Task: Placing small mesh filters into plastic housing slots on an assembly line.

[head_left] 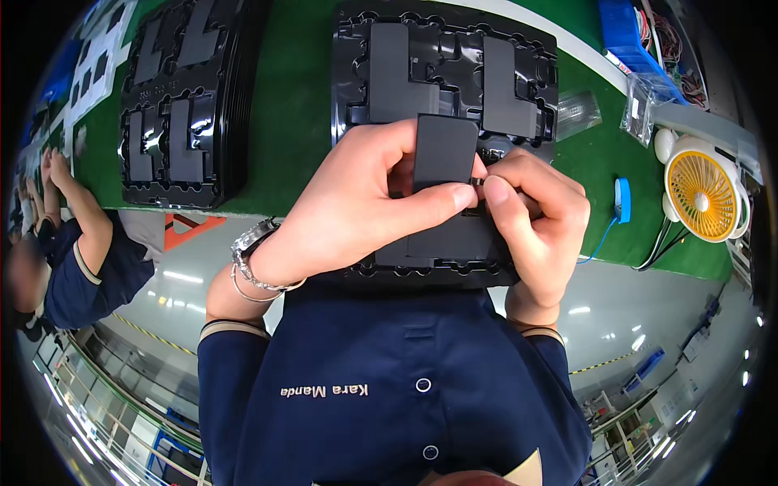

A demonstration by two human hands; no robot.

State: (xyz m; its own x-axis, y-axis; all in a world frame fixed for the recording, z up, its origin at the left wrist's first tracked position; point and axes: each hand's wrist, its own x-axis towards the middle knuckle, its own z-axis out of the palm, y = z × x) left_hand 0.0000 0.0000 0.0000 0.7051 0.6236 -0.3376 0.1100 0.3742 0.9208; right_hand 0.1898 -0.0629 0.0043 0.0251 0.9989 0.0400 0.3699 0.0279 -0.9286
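Note:
My left hand (pixel 365 190) grips a flat black piece (pixel 444 150), thumb across its front and fingers behind it. The piece is held up over a black moulded plastic tray (pixel 344 89). At the right edge of that piece, my right hand (pixel 541 215) is closed in a pinch on a small dark part (pixel 477 183), too small and covered to name. The two hands nearly meet there. Beyond them, matt black L-shaped pieces (pixel 391 73) lie in the tray's pockets. Another dark flat surface shows under my hands, partly hidden.
To the left stands a stack of black trays (pixel 233 105) with several L-shaped pieces. At right are a yellow-and-white fan (pixel 702 194), a blue corded strap (pixel 621 200), clear plastic packaging (pixel 577 116) and a blue bin (pixel 636 40) with wires. A co-worker (pixel 93 259) sits far left.

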